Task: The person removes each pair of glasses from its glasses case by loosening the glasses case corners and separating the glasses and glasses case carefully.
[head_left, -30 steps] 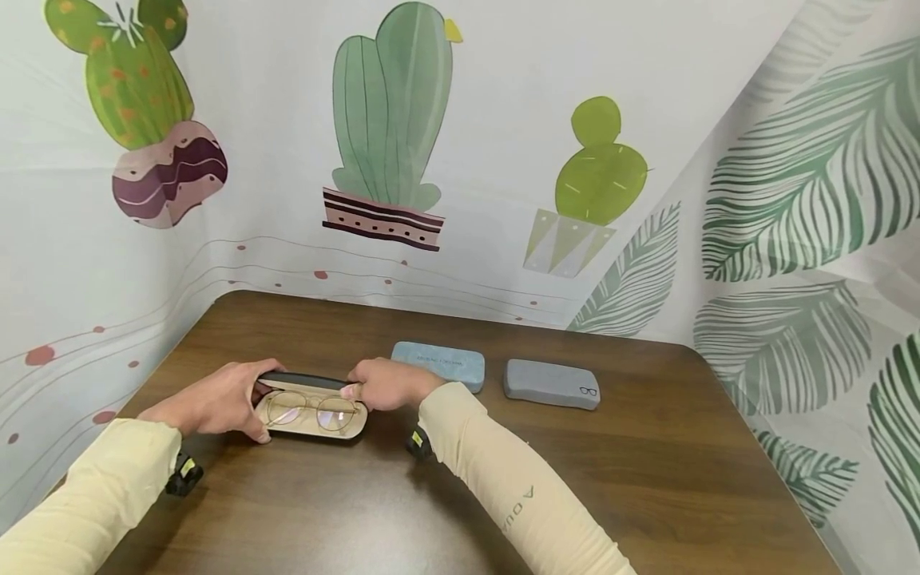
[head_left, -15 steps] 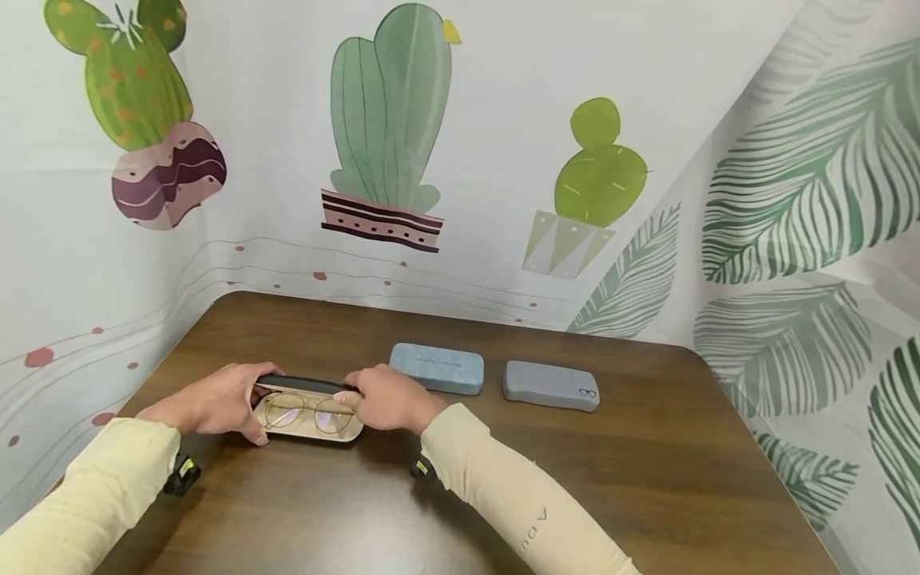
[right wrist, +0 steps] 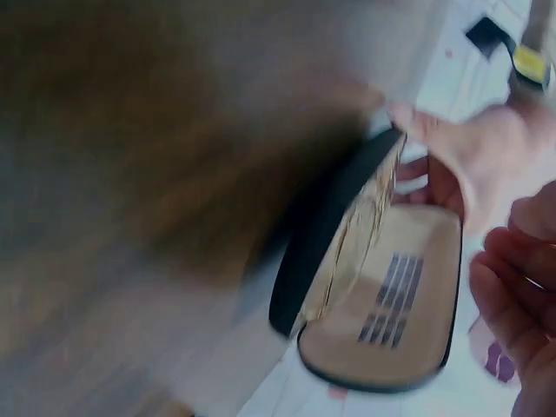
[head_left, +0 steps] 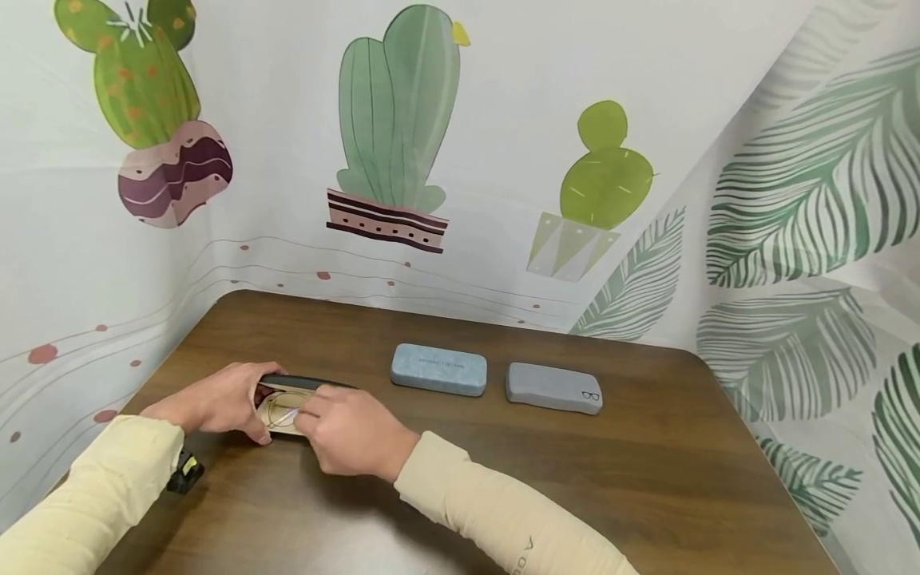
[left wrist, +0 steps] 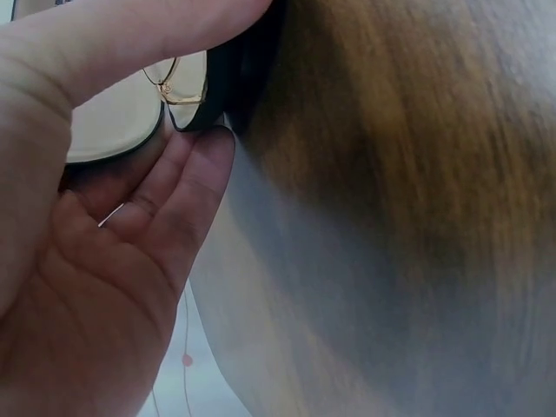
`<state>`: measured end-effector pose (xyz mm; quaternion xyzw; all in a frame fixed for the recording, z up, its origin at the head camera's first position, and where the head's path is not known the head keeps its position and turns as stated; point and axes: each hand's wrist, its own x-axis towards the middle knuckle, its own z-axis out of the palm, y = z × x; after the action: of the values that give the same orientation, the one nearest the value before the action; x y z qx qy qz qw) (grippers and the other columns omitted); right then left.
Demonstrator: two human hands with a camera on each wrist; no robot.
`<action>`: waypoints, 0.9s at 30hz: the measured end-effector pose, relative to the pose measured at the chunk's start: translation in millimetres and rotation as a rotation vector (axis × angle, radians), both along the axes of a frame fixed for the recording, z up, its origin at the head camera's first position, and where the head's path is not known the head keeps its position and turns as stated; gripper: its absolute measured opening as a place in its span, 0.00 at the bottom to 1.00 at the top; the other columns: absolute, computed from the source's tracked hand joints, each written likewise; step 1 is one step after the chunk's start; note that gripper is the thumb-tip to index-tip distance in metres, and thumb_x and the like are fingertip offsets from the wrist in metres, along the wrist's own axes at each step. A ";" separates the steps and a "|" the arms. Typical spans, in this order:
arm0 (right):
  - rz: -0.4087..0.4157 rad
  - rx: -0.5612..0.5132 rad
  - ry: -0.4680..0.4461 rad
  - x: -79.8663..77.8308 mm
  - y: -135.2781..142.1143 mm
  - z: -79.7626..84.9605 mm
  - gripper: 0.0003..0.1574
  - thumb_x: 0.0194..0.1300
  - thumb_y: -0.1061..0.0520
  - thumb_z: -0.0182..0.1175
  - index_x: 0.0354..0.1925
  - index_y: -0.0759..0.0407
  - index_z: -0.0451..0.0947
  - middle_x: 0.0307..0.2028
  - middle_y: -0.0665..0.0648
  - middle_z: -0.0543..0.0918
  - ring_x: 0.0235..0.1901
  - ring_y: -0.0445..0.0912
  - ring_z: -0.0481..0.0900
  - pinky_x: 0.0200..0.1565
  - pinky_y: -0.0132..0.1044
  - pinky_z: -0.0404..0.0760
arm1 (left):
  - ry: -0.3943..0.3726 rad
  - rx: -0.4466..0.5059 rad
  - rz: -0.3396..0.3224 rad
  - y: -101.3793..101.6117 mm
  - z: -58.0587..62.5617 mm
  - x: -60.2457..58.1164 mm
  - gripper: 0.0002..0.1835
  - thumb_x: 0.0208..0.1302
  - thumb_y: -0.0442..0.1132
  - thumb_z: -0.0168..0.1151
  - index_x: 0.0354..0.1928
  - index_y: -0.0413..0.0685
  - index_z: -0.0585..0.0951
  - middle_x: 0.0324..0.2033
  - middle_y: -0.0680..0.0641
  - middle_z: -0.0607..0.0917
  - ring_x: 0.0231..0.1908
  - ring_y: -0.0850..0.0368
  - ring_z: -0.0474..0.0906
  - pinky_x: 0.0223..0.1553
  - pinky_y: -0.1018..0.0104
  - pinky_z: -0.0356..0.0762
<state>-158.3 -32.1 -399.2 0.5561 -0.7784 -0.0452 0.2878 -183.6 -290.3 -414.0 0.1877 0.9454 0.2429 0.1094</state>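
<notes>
My left hand (head_left: 226,399) grips the left end of an opened glasses case (head_left: 305,382), dark outside with a cream lining. In the left wrist view, its fingers (left wrist: 187,178) lie along the dark edge. Thin gold-rimmed glasses (head_left: 279,411) sit in the near half of the case; the lens to the right is hidden behind my right hand (head_left: 352,427). Loosely bent fingers (right wrist: 504,295) show in the right wrist view, apart from the glasses (right wrist: 347,239) and holding nothing visible. Rows of dark print mark the lid's lining (right wrist: 395,300) there.
A light blue glasses case (head_left: 438,369) lies closed behind and right of my right hand. Right of it is a grey case (head_left: 553,387) with a small glasses drawing. The brown wooden table (head_left: 647,479) ends at a cactus-print cloth backdrop (head_left: 489,160).
My right hand has left the right end of the opened case and come round in front, now covering its right half. My left hand keeps its hold on the left end.
</notes>
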 end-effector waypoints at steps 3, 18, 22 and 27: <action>-0.055 0.129 -0.032 7.5 -7.2 -2.4 0.16 0.63 0.51 0.61 0.50 0.46 0.84 0.52 0.41 0.88 0.54 0.38 0.83 0.58 0.28 0.80 | -0.008 0.000 -0.005 0.3 0.3 -0.6 0.44 0.28 0.49 0.89 0.54 0.46 0.79 0.37 0.55 0.84 0.37 0.59 0.76 0.38 0.68 0.73; -0.369 0.239 -0.127 12.2 -35.3 -22.8 0.19 0.69 0.43 0.61 0.53 0.50 0.82 0.44 0.45 0.86 0.41 0.39 0.83 0.39 0.29 0.85 | -0.005 0.001 0.003 1.2 0.1 -0.3 0.46 0.27 0.49 0.89 0.55 0.44 0.80 0.38 0.54 0.85 0.38 0.59 0.77 0.39 0.67 0.75; -0.393 0.176 -0.079 9.9 -38.4 -24.8 0.15 0.66 0.42 0.64 0.46 0.47 0.83 0.38 0.43 0.85 0.35 0.38 0.83 0.35 0.30 0.84 | 0.002 0.001 0.003 1.3 -0.2 -0.6 0.45 0.27 0.49 0.89 0.54 0.45 0.80 0.39 0.54 0.86 0.38 0.59 0.77 0.40 0.67 0.75; -0.388 0.158 -0.075 8.0 -39.9 -25.6 0.08 0.67 0.43 0.66 0.39 0.44 0.84 0.35 0.43 0.86 0.33 0.38 0.83 0.33 0.31 0.83 | 0.002 0.003 0.001 1.1 0.1 -0.5 0.45 0.27 0.49 0.89 0.54 0.44 0.80 0.39 0.54 0.86 0.38 0.59 0.77 0.40 0.68 0.75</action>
<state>-150.3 -72.1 -424.7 0.4178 -0.8751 -0.1399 0.2000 -184.0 -289.2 -413.9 0.1875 0.9452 0.2443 0.1082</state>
